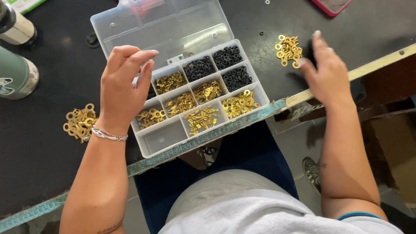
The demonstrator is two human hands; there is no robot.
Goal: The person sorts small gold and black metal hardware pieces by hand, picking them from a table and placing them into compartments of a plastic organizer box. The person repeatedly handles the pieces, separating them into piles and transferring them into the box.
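Head view: the left hand [122,81] is hovering, fingers loosely curled and holding nothing, over the clear plastic compartment box [195,98] at the black desk [16,154] edge. The right hand [326,72] is spreading flat beside one of two loose piles of brass ring terminals [288,50]; three compartments are holding black washers [226,56].

Open lid [166,24] blocks behind the organizer box [204,99]; right side free.

A clear compartment box [204,99] with its lid open sits on the dark surface [20,165], holding brass terminals and black rings. The left hand [122,86] hovers over its left compartments; the right hand [326,72] reaches beside a brass pile [288,50].
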